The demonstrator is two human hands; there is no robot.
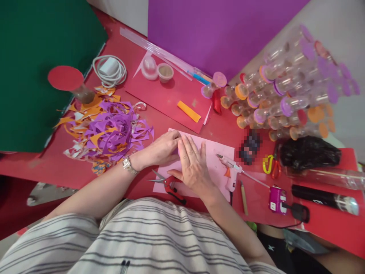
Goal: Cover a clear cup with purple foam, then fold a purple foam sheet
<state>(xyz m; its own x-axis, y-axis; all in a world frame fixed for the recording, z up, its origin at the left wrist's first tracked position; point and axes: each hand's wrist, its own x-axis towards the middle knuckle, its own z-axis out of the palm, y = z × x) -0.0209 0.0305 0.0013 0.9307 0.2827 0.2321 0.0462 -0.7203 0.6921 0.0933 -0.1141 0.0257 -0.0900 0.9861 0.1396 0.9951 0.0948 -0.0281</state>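
Note:
My left hand has its fingers bent at the left of a pink sheet, with a bit of purple showing beneath them. My right hand lies beside it, fingers stretched out flat and touching the left fingertips. What lies under the hands is mostly hidden. Below them, open red-handled scissors rest on the sheet's lower edge. A white glue gun lies on the right side of the sheet, its nozzle pointing up and left.
Purple and orange paper scraps heap at the left. Clear tubes with coloured discs are stacked at the back right. An orange strip lies on a red sheet. A black bag sits right.

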